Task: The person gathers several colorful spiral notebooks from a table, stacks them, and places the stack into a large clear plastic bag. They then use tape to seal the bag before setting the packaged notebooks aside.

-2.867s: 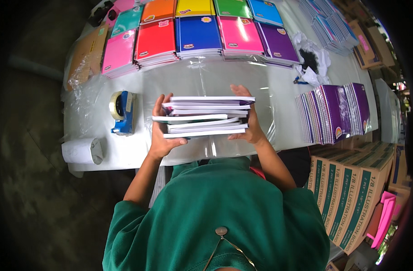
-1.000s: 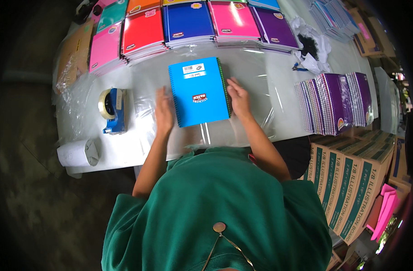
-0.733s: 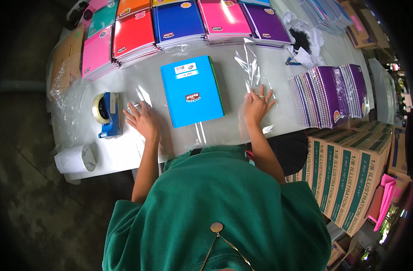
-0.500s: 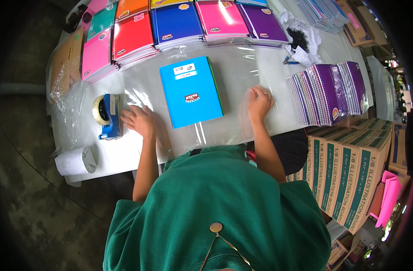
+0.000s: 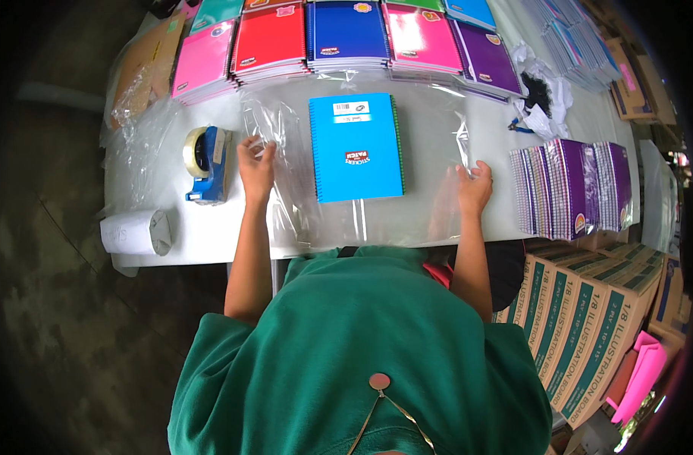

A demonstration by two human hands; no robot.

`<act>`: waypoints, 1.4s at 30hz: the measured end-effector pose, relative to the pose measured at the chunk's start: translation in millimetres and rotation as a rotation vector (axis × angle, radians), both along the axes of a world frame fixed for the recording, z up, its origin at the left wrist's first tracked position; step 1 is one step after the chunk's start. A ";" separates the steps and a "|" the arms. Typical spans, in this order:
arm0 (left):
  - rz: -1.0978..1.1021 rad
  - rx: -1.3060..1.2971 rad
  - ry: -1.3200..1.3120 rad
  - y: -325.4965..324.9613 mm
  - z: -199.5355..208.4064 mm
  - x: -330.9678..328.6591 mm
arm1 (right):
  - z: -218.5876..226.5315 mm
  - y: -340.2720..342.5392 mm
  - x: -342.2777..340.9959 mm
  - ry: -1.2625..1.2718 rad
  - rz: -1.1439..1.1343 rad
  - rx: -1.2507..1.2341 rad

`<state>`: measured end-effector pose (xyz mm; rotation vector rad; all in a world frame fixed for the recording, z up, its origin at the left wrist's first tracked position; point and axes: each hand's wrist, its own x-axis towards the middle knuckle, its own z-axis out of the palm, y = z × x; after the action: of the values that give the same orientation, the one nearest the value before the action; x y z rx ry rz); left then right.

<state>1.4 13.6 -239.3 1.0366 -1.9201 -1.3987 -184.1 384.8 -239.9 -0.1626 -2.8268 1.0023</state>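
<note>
Left hand (image 5: pixel 255 163): fingers closed on the left edge of the clear plastic sheet (image 5: pixel 430 144), lifting that edge off the desk (image 5: pixel 210 235); just right of the tape dispenser.

Right hand (image 5: pixel 474 186): fingers pinched on the right edge of the same sheet, raising it slightly; just left of the fanned purple notebooks.

Clear plastic sheet: spread flat across the middle of the desk, between the two hands, crinkled at both held edges.

Blue notebook (image 5: pixel 356 146): spiral-bound, lying flat on the plastic sheet, about midway between the hands, touching neither. White label near its far end.

Tape dispenser (image 5: pixel 204 163): blue, with a roll of tape mounted, standing on the desk beside the left hand.

Paper roll (image 5: pixel 136 232): white, lying on its side at the near left corner of the desk.

Notebook stacks (image 5: pixel 346 34): a row along the far edge of the desk, covers pink, red, dark blue, magenta and purple, with more colours behind.

Purple notebooks (image 5: pixel 574 189): a fanned row at the right side of the desk.

Crumpled plastic (image 5: pixel 540 95): white and black, at the far right, near the purple stack.

Cardboard boxes (image 5: pixel 589 318): stacked beside the desk on the right, below the purple notebooks.
</note>
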 end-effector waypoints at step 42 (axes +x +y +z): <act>-0.077 0.529 0.042 -19.6 34.7 -55.1 | 11.3 -41.2 -99.1 -0.428 0.291 -0.768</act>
<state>-53.6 -6.0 -204.6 1.1568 -1.6055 -2.0199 -283.2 343.6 -228.6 -0.0392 -2.6695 2.3272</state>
